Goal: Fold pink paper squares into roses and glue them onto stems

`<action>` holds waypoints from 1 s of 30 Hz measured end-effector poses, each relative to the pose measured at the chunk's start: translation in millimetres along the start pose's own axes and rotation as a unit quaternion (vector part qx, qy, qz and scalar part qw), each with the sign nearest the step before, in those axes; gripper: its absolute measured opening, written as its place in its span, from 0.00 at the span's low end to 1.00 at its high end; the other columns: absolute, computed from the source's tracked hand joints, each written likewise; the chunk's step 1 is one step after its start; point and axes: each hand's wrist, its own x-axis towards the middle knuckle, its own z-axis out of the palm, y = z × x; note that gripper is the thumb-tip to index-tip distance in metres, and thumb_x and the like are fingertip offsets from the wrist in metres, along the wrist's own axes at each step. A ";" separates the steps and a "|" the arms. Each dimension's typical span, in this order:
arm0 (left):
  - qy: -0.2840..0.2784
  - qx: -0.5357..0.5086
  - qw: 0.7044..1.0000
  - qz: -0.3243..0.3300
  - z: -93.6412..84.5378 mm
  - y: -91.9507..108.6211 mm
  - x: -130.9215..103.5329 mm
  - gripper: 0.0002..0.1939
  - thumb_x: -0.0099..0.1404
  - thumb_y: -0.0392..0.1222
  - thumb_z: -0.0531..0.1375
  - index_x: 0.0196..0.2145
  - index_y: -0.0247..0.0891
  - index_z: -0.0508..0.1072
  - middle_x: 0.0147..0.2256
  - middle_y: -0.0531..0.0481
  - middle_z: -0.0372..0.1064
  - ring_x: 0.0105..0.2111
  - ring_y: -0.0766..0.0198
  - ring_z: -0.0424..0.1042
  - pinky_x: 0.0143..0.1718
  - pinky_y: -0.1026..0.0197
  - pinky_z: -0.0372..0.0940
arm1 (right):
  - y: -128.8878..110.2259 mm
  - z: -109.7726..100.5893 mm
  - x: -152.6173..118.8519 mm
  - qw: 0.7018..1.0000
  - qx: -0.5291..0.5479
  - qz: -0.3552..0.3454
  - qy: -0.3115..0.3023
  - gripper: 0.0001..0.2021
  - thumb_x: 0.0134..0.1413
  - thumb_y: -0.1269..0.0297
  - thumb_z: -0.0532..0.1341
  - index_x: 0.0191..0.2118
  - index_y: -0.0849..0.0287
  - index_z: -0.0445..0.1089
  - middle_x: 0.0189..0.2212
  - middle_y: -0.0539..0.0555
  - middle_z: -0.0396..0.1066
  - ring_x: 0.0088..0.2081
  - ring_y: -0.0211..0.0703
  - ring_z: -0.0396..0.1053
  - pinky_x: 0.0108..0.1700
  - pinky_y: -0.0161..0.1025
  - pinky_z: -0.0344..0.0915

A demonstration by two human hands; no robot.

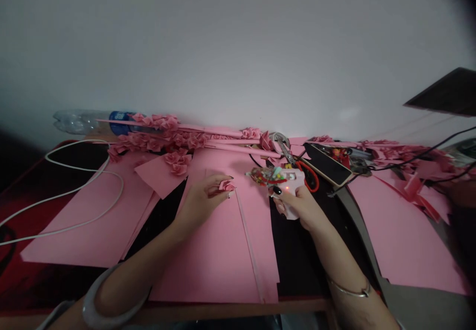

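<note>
Between the fingertips of my left hand (pixel 203 193) is a small pink paper rose (pixel 226 185), held above a pink paper sheet (pixel 211 250). My right hand (pixel 297 203) grips a white glue gun (pixel 292 183) whose nozzle points left toward the rose; a small orange light glows on its body. The gun's front is covered in colourful bits. Nozzle and rose are apart. A thin pink paper stick (pixel 248 240) lies lengthwise on the sheet, below the rose. Red-handled scissors (pixel 310 176) lie behind the glue gun, partly hidden by it.
Several pink paper roses (pixel 159 140) on long stems lie along the wall. A clear plastic bottle (pixel 82 121) rests at the back left. A white cable (pixel 121 186) loops over pink sheets (pixel 92 221) on the left. A dark phone (pixel 330 165) and more pink paper (pixel 409 235) are on the right.
</note>
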 end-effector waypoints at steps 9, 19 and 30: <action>-0.011 0.006 1.000 0.002 0.5 2.0 -0.4 0.15 0.52 0.38 0.66 0.39 0.36 0.74 0.38 0.45 0.76 0.42 0.54 0.76 0.48 0.51 0.69 | -8.7 -1.8 -1.7 0.997 0.070 -0.008 -0.011 0.19 0.44 0.51 0.68 0.30 0.63 0.68 0.15 0.45 0.59 0.14 0.31 0.55 0.16 0.31 0.51; -0.006 -0.003 1.000 -0.007 0.6 3.6 -0.5 0.16 0.51 0.38 0.66 0.40 0.37 0.75 0.39 0.46 0.76 0.42 0.55 0.76 0.48 0.50 0.69 | -7.6 -4.4 2.8 0.997 0.033 -0.024 0.070 0.14 0.46 0.55 0.66 0.28 0.62 0.67 0.15 0.46 0.60 0.15 0.31 0.56 0.18 0.31 0.50; -0.011 -0.007 1.000 0.002 0.1 -0.2 -0.5 0.15 0.52 0.37 0.67 0.40 0.37 0.75 0.39 0.47 0.77 0.42 0.55 0.76 0.49 0.51 0.69 | -2.8 -8.4 7.4 0.979 -0.137 -0.069 0.132 0.13 0.47 0.60 0.61 0.36 0.65 0.71 0.15 0.47 0.62 0.18 0.37 0.58 0.20 0.33 0.54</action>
